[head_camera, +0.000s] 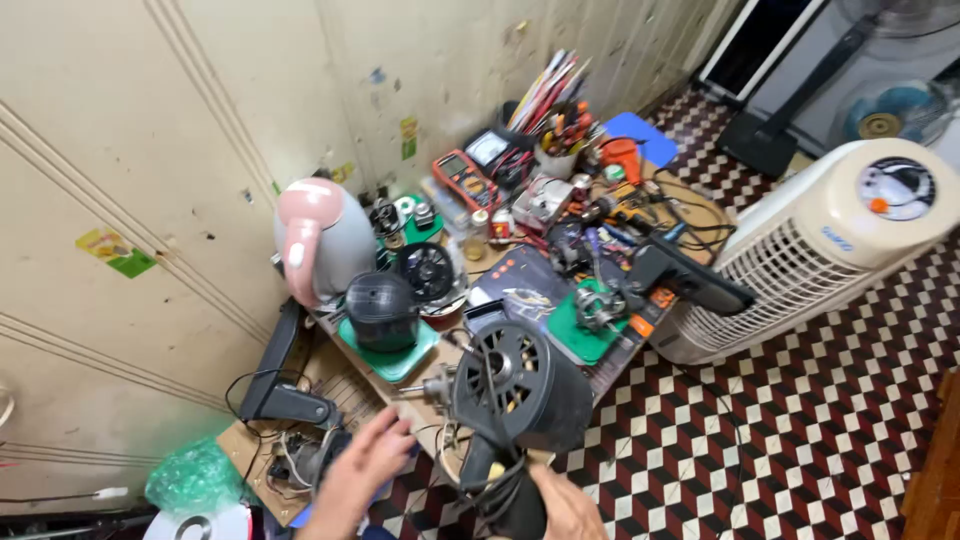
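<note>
My right hand (566, 505) grips the handle of a black hair dryer body (520, 385), whose round vented end faces the camera with a metal motor shaft sticking out to the left. My left hand (360, 470) hovers just left of it with fingers spread, holding nothing, near tangled wires (300, 460) at the low table's near end. A second dark round housing (382, 308) rests on a green mat (395, 362) farther back.
The low wooden table (470, 270) is crowded: a pink and grey kettle (320, 240), a red multimeter (463, 177), a cup of tools and pens (556, 150), a black gun-shaped tool (685, 280). A white air cooler (830, 245) stands at the right on checkered floor.
</note>
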